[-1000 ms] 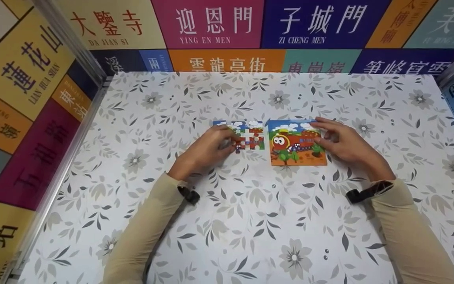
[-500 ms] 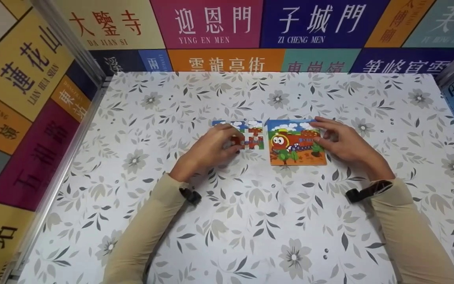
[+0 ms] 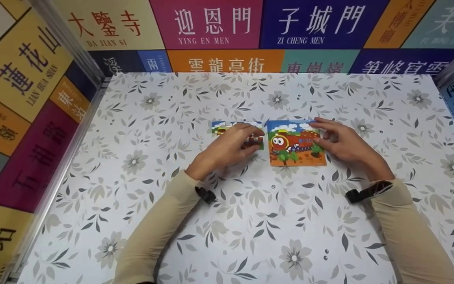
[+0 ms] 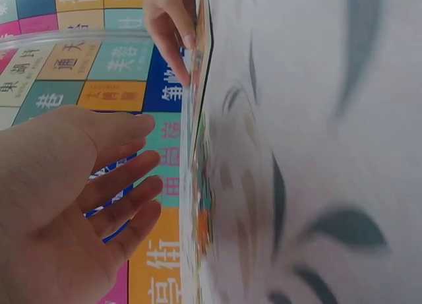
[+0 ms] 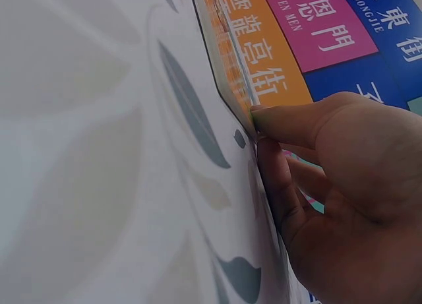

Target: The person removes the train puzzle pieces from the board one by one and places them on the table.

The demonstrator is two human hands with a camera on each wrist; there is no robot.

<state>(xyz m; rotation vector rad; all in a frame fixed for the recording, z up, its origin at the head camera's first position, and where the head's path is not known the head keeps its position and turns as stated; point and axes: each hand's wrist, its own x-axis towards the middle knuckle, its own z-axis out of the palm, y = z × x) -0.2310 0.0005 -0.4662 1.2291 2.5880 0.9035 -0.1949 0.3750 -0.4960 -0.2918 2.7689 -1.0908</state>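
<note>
Several jigsaw pieces (image 3: 219,128) lie on the patterned tabletop, partly joined, showing clouds, green and red train parts. My left hand (image 3: 233,146) hovers low over them and hides most of them. Its fingers are loosely bent with nothing between them in the left wrist view, where the pieces (image 4: 204,212) appear edge-on beyond the fingertips. Just to the right lies a square picture board (image 3: 290,144) with a smiling red train. My right hand (image 3: 341,142) holds that board at its upper right, thumb on the picture and fingers at the corner, as the right wrist view also shows.
The table (image 3: 274,221) is covered in white cloth printed with grey leaves and flowers. Colourful panels (image 3: 215,23) with large characters stand along its back and sides. Black wrist cameras (image 3: 357,195) sit at both cuffs.
My left hand has shifted right across the jigsaw pieces, uncovering those at the left and covering those nearer the board. The right hand and the board have stayed in place.
</note>
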